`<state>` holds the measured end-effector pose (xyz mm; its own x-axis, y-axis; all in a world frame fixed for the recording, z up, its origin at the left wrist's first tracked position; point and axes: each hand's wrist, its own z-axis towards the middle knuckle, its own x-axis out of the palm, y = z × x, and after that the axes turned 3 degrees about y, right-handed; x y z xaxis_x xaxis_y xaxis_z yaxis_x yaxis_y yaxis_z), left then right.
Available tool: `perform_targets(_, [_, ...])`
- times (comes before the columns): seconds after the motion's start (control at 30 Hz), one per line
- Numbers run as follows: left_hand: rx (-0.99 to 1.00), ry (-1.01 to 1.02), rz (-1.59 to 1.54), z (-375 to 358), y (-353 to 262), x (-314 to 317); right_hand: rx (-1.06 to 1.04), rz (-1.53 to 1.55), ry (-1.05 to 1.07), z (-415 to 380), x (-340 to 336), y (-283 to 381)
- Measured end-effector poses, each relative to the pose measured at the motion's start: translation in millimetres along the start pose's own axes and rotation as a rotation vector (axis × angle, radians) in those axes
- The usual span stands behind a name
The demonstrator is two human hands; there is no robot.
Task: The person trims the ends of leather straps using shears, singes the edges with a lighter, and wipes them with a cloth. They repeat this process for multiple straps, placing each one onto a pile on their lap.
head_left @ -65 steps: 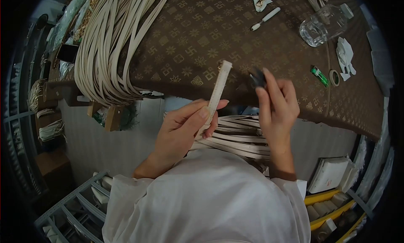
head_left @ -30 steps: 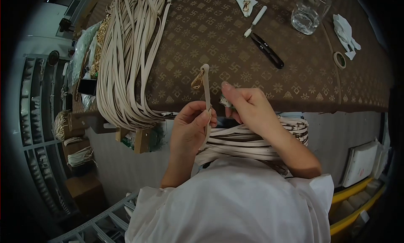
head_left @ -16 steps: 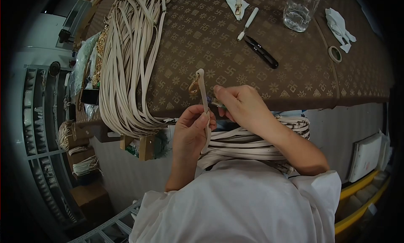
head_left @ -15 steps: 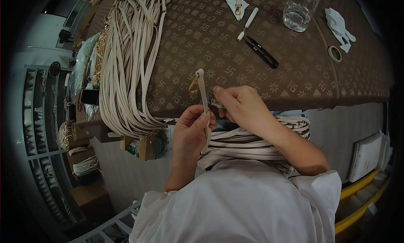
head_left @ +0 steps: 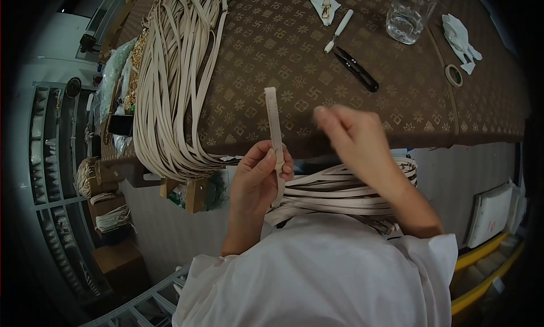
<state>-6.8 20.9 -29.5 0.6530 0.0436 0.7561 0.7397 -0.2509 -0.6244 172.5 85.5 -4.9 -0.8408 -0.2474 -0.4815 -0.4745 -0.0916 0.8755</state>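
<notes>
My left hand (head_left: 255,174) pinches a narrow cream strap (head_left: 273,120) between thumb and fingers. The strap stands upright above the hand, its flat top end showing a line of stitching or holes; its lower part hangs below the fingers. No gold clasp shows on it from this side. My right hand (head_left: 362,143) is raised to the right of the strap, apart from it, with fingers curled together. Motion blurs its fingertips, and what they hold, if anything, cannot be made out. Under my right forearm, a bundle of cream straps (head_left: 340,188) lies across my lap.
A large pile of straps (head_left: 170,83) drapes over the left table edge. On the brown patterned cloth (head_left: 306,61) lie black thread snips (head_left: 357,70), a white-handled tool (head_left: 342,24), a tape roll (head_left: 453,75), a crumpled tissue (head_left: 458,35) and a glass of water (head_left: 405,24).
My right hand has moved away from the strap, to the right. The strap's top end now shows its flat face, and the gold clasp beside it has gone out of sight.
</notes>
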Motion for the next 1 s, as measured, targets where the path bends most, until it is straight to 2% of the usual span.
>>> perform_targets(0.03, [-0.015, -0.008, 0.017, -2, -2, 3, -0.002, -0.09, -0.084, 2, -10, -7])
perform_targets(0.1, [-0.018, -0.023, 0.029, -5, -6, 9, -0.181, -0.227, -0.434, 9, -23, -34])
perform_targets(0.2, [-0.037, -0.064, 0.105, -6, -8, 17, -0.098, -0.384, -0.519, 13, -54, -63])
perform_targets(0.27, [0.078, -0.13, 0.362, -5, -4, 22, -0.074, -0.801, -0.563, 17, -64, -85])
perform_targets(0.3, [0.086, -0.133, 0.353, -4, -3, 20, -0.084, -0.807, -0.558, 18, -64, -86])
perform_targets(0.37, [0.244, -0.114, 0.689, -3, 0, 15, -0.25, -1.016, -0.716, 20, -62, -83])
perform_targets(0.4, [0.249, -0.125, 0.683, -2, 0, 16, -0.261, -1.016, -0.707, 23, -58, -80])
perform_targets(0.47, [0.234, -0.156, 0.795, -1, -1, 22, -0.385, -0.658, -0.571, 32, -46, -69])
perform_targets(0.6, [0.169, -0.153, 0.702, -4, -1, 30, -0.333, -0.637, -0.468, 54, -21, -56])
perform_targets(0.7, [0.178, -0.169, 0.664, -7, -4, 31, -0.269, -0.746, -0.399, 65, -13, -56])
perform_targets(1.0, [0.141, -0.15, 0.654, -6, -7, 27, -0.09, -0.529, -0.227, 64, -19, -52])
